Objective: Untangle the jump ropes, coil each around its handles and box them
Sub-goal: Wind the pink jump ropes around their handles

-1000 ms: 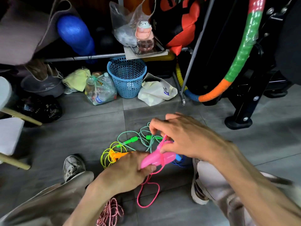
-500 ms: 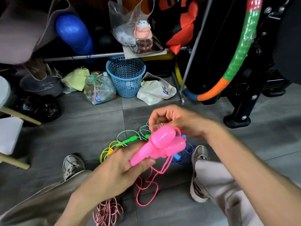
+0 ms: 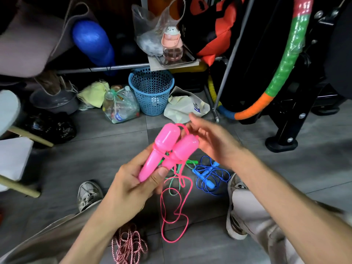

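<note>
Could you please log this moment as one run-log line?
left hand holds pink handles | right hand guides pink rope | wrap unfinished
</note>
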The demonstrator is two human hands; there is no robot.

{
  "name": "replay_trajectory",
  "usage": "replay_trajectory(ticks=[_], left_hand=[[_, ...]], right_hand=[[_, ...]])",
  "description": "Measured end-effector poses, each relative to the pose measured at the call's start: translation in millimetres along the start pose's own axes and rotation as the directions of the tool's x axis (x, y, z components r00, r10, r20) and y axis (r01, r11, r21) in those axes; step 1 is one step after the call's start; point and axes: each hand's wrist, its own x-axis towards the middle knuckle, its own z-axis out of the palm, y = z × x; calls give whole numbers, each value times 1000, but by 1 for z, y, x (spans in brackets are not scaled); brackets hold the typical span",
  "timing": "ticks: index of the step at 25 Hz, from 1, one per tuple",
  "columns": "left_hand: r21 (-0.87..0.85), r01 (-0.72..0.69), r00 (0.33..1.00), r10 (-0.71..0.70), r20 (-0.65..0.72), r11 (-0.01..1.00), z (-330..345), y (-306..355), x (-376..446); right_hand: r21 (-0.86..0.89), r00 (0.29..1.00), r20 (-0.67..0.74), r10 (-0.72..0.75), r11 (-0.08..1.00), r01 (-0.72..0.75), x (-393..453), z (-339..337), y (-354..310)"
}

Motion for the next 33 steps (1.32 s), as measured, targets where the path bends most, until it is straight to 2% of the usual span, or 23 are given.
replay_trajectory(ticks=[3, 4, 5, 7, 8, 10, 11, 13, 15, 17, 19, 21, 22, 25, 26, 27, 28, 31, 33], left_hand=[[-227, 62, 998, -67, -13, 972, -5, -1, 1], [-284, 71, 997, -67, 25, 956, -6, 1, 0], [-332, 78, 996, -58, 72, 940, -5, 2, -1], [-406, 98, 992, -56, 114, 909, -1, 3, -2], [-427, 110, 993, -81, 85, 898, 1, 2, -1], [-435, 132, 985, -168, -45, 891, 5, -4, 2], [-413, 147, 969, -214, -120, 899, 5, -8, 6], [-319, 196, 936, -274, -221, 927, 4, -17, 12], [-168, 214, 923, -255, -288, 962, 5, -25, 16], [147, 199, 934, -142, -329, 969, 7, -34, 17], [419, 255, 946, -135, -294, 872, 5, -42, 17], [531, 327, 940, -213, -265, 782, 3, -49, 18], [571, 331, 942, -231, -242, 752, 3, -50, 18], [666, 176, 977, -211, -28, 725, 11, -45, 15], [666, 97, 979, -193, 73, 740, 16, -39, 13], [639, 20, 973, -162, 164, 769, 20, -34, 11], [599, -44, 963, -126, 239, 800, 22, -29, 8], [408, -109, 951, -24, 307, 907, 21, -18, 8], [312, -128, 952, 29, 305, 942, 21, -11, 8]], right_hand=[[83, 975, 179, -129, 990, 115, -3, 1, -2], [68, 962, 230, -146, 989, 134, -5, 4, -3], [35, 961, 225, -159, 987, 155, -5, 7, -2], [-49, 984, 83, -160, 985, 164, -2, 15, 9], [-91, 990, 2, -139, 986, 138, 0, 23, 14], [-273, 988, -69, -137, 955, 113, 0, 38, 27], [-441, 984, -63, -165, 889, 121, 0, 43, 32], [-763, 982, 5, -189, 634, 127, -3, 47, 42], [-906, 984, 66, -166, 403, 128, -8, 49, 45], [-953, 984, 73, -161, 280, 117, -15, 49, 41], [-978, 986, 53, -160, 189, 84, -24, 47, 32], [-989, 987, 105, -125, 91, 117, -32, 42, 21], [-982, 977, 181, -112, 29, 186, -34, 40, 17], [-920, 912, 387, -139, -129, 371, -29, 30, 0], [-909, 899, 412, -152, -134, 394, -25, 24, -8], [-909, 897, 417, -150, -96, 406, -22, 17, -14], [-910, 899, 413, -146, -12, 416, -21, 10, -20], [-830, 923, 370, -103, 410, 379, -16, -10, -25], [-653, 935, 355, -28, 708, 269, -14, -16, -28]])
